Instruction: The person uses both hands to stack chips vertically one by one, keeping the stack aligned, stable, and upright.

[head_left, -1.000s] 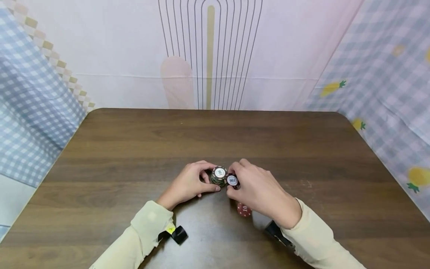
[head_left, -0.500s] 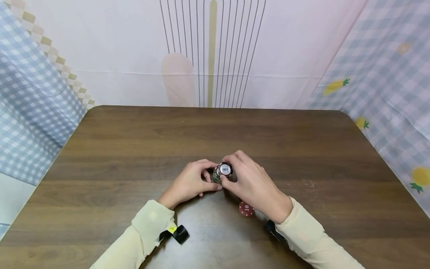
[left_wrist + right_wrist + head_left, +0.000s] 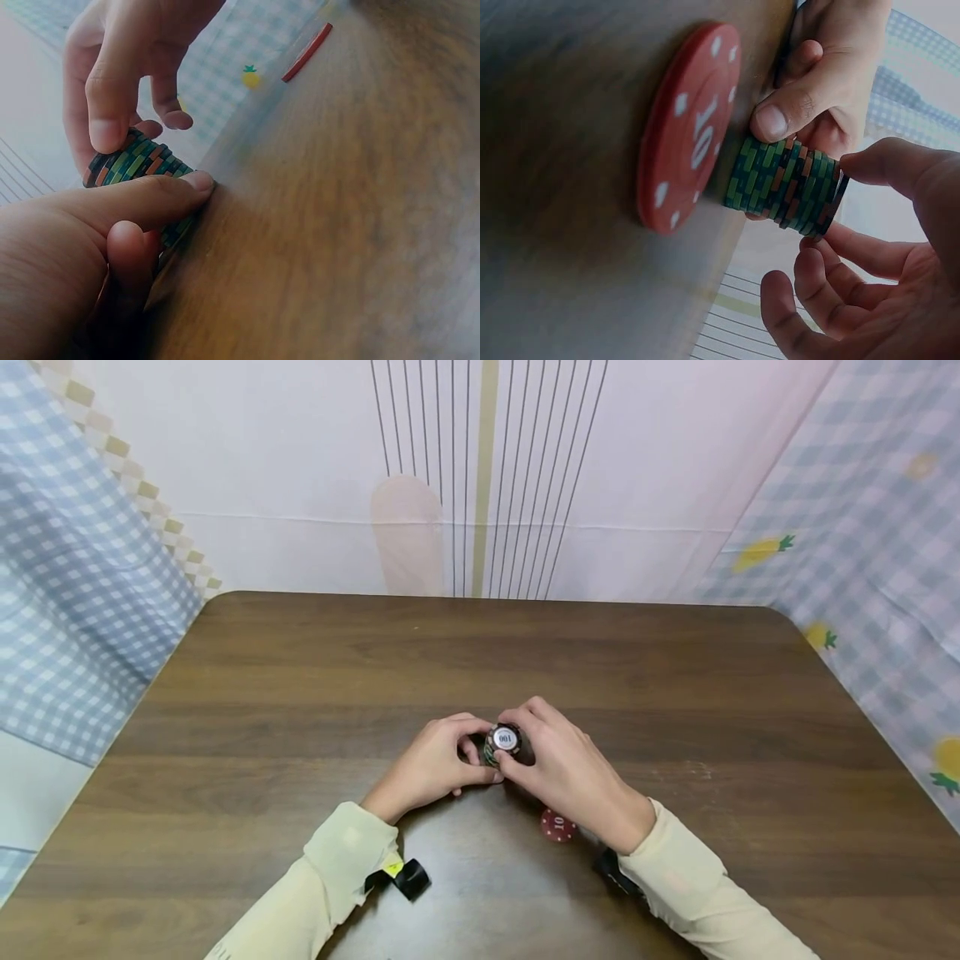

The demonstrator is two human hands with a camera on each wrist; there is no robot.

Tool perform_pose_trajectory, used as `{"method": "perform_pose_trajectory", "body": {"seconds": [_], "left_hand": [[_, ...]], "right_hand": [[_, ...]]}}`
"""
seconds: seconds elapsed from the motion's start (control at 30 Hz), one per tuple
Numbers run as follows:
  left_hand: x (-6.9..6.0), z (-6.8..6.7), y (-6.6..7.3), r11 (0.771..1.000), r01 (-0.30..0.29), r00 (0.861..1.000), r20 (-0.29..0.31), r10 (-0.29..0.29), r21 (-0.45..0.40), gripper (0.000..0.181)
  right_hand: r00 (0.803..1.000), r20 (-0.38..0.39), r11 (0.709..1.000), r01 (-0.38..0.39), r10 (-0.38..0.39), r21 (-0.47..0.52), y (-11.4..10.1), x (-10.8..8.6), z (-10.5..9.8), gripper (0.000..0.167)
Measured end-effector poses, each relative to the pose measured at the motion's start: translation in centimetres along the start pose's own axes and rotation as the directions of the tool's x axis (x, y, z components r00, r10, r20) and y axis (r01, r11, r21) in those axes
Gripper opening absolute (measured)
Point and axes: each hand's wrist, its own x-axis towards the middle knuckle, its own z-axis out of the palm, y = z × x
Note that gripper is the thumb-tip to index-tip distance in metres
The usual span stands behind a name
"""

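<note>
A stack of green and black poker chips [image 3: 776, 180] with orange edge marks stands on the table between both hands. In the head view my left hand [image 3: 438, 758] holds the stack's lower part between thumb and fingers. My right hand [image 3: 566, 768] pinches the black top chip [image 3: 505, 739], marked 100, at its edges. That chip sits on top of the stack in the right wrist view. The lower stack is partly hidden by the left thumb [image 3: 161, 199] in the left wrist view. A red chip [image 3: 558, 826] marked 10 lies flat below the right hand.
The brown wooden table [image 3: 300, 668] stretches out around the hands, its far edge meeting a pale printed cloth [image 3: 300, 468]. Checked blue cloths [image 3: 90, 568] hang at both sides. Black wrist devices [image 3: 411, 878] sit under the sleeves.
My right hand has moved left and carried the black 100 chip from beside the stack onto its top. The left hand keeps holding the stack.
</note>
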Motion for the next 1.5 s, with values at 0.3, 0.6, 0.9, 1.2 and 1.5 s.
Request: {"method": "perform_pose_trajectory", "body": {"seconds": [0.3,0.6,0.9,1.2,1.5], "left_hand": [[0.1,0.4,0.0,1.0,0.0,1.0,0.005,0.0,0.003,0.056],[-0.1,0.1,-0.1,1.0,-0.006,1.0,0.006,0.006,-0.006,0.055],[-0.3,-0.1,-0.1,1.0,-0.01,1.0,-0.004,0.01,-0.016,0.057],[-0.1,-0.3,0.1,1.0,0.007,1.0,-0.005,-0.007,-0.019,0.062],[-0.1,0.0,-0.1,1.0,-0.003,1.0,0.005,0.003,-0.002,0.063]], "right_hand": [[0.999,0.024,0.999,-0.033,0.033,0.035,0.3,-0.2,-0.1,0.036],[0.996,0.067,0.998,-0.056,0.054,0.031,0.1,-0.1,-0.7,0.044],[0.97,0.228,0.996,-0.077,0.087,-0.05,-0.6,-0.1,-3.6,0.042],[0.878,0.462,0.984,-0.047,0.123,-0.172,-0.7,-0.6,-5.4,0.021],[0.759,0.612,0.968,-0.096,0.222,-0.233,-0.9,-1.7,-4.4,0.018]]}}
